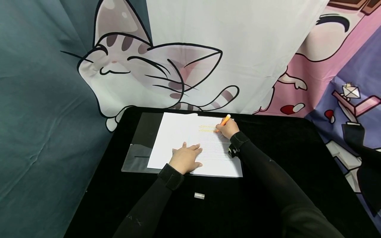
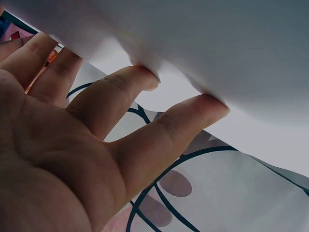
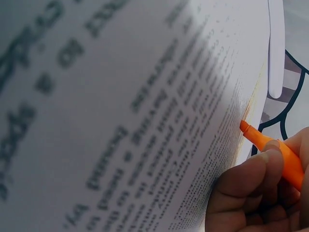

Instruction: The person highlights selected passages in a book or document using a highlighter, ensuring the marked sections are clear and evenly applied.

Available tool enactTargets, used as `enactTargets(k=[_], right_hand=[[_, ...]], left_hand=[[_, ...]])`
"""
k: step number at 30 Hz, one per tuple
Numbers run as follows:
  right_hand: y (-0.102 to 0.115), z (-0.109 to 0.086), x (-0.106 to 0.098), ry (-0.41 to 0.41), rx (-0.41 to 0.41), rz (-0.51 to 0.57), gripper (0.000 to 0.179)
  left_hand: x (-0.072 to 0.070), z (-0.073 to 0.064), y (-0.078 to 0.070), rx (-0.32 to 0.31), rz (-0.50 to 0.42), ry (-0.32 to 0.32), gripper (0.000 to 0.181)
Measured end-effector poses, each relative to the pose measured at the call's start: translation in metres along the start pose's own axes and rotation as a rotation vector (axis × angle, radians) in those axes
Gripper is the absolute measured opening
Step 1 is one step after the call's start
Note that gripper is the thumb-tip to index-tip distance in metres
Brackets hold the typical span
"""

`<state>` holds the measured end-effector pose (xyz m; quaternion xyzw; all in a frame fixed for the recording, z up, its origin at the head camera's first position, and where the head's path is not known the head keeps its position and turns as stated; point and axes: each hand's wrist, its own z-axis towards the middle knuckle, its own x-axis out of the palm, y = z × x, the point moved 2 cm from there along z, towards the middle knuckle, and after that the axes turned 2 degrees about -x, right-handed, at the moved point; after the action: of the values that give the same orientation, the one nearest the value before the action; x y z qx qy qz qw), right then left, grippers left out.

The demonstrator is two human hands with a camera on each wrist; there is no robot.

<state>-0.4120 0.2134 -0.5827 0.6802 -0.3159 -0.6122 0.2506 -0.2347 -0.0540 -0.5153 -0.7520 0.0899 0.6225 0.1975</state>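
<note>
My right hand (image 1: 230, 128) grips an orange highlighter (image 3: 282, 157) between thumb and fingers. Its chisel tip (image 3: 244, 126) is at the lines of the printed page (image 1: 212, 148), in the upper part of the text. Yellow-orange strokes (image 1: 206, 128) mark several lines just left of the tip. With fingers spread, my left hand (image 1: 185, 159) rests on the lower middle of the open white sheets, beside the blank left page (image 1: 171, 138). In the left wrist view, the left fingertips press against the paper (image 2: 270, 130).
Under the sheets a dark, glossy folder (image 1: 146, 132) shows on the left. A small whitish cylinder, like a pen cap (image 1: 199, 195), lies nearer me on the black tabletop (image 1: 226, 205). Behind the table hangs a cartoon-cat curtain (image 1: 238, 59).
</note>
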Motion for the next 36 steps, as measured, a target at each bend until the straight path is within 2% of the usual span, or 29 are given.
enactTargets(k=[1, 2, 9, 11, 14, 18, 21, 22, 25, 31, 36], right_hand=[[-0.001, 0.001, 0.000, -0.001, -0.008, -0.001, 0.022], [-0.008, 0.010, 0.003, -0.005, -0.003, -0.004, 0.022], [-0.016, 0.015, 0.003, -0.009, -0.034, 0.009, 0.021], [-0.014, 0.012, 0.002, -0.013, -0.028, 0.007, 0.021], [-0.005, 0.003, -0.001, -0.017, -0.013, 0.006, 0.021], [0.012, -0.013, -0.006, -0.023, -0.005, 0.010, 0.023], [0.017, -0.018, -0.009, -0.031, -0.003, 0.011, 0.025], [0.018, -0.019, -0.010, -0.026, -0.002, 0.013, 0.025], [0.009, -0.012, -0.008, -0.026, 0.006, 0.012, 0.025], [-0.021, 0.014, -0.001, -0.023, 0.010, -0.001, 0.025], [-0.027, 0.019, -0.002, -0.023, 0.000, -0.008, 0.025]], left_hand=[[0.000, 0.000, 0.000, 0.000, 0.000, 0.001, 0.071], [0.000, 0.000, 0.000, -0.001, 0.001, 0.001, 0.071], [0.000, 0.000, -0.001, -0.002, -0.001, 0.000, 0.071], [0.000, 0.000, -0.001, 0.001, -0.006, -0.003, 0.071], [0.012, 0.007, 0.005, 0.022, 0.003, -0.039, 0.071], [0.011, 0.007, 0.005, 0.025, 0.002, -0.046, 0.070], [-0.001, 0.000, 0.000, 0.007, -0.016, -0.010, 0.070], [0.000, 0.000, 0.000, 0.008, -0.016, -0.008, 0.071], [0.000, 0.000, 0.000, 0.004, -0.007, -0.001, 0.071], [0.002, 0.001, 0.000, 0.002, 0.010, 0.002, 0.071], [0.001, 0.001, 0.000, 0.002, 0.006, 0.006, 0.072]])
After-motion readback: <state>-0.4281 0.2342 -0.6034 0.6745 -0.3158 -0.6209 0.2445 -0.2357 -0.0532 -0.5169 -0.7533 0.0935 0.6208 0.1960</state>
